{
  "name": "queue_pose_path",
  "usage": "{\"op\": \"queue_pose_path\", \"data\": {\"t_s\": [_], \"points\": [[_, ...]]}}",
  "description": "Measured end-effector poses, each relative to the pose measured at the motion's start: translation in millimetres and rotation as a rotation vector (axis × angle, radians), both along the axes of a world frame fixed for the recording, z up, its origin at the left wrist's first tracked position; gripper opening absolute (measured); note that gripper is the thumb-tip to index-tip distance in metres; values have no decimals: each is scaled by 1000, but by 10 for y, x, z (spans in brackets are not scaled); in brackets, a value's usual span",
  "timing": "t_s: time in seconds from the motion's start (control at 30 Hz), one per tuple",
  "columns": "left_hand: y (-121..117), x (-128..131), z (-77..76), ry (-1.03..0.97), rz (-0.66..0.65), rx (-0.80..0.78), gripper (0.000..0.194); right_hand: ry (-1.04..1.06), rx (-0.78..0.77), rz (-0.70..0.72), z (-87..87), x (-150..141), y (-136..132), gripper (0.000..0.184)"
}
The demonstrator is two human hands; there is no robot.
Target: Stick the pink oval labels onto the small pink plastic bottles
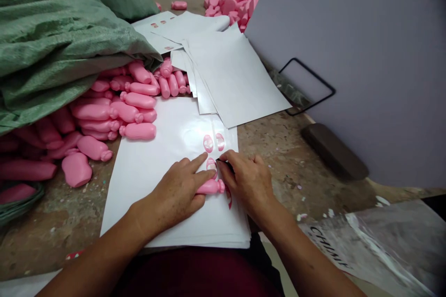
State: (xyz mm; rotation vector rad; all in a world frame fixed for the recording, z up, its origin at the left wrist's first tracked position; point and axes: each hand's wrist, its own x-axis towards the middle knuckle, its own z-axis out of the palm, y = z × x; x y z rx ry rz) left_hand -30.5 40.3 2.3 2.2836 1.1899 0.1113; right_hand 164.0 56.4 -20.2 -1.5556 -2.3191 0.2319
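My left hand presses down on a pink plastic bottle, with its capped neck pointing right and most of its body hidden under my fingers. My right hand sits just beside it, fingertips pinched at the edge of a pink oval label. A small dark tip shows at that pinch, too small to identify. Two more oval labels stand on the white label sheet above my fingers. The sheet lies on a stack resting on the rough floor.
A heap of pink bottles spills from under a green woven sack on the left. Loose white sheets lie beyond my hands, with more pink bottles behind them. A grey board leans at right, above a dark block and a clear plastic bag.
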Motion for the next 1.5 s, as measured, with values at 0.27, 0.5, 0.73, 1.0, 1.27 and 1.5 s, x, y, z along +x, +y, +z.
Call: {"op": "queue_pose_path", "data": {"t_s": [0.27,0.5,0.73,1.0,1.27,1.5], "points": [[10,-3,2,-31,16,-34,55,82,-126,-43,37,-34,75,13],[25,-20,130,-510,381,-325,26,25,-112,-60,70,13,56,14],[76,85,62,-1037,950,-791,43,-45,-73,-9,51,-23,79,19],[69,81,26,-1146,1014,-769,35,730,-543,-172,142,20,91,31],[-100,128,177,-1250,891,-810,36,1075,-699,-121,463,12,-86,32],[-336,183,344,-1406,835,-1047,54,1028,-851,5,550,-102,-174,33]]}}
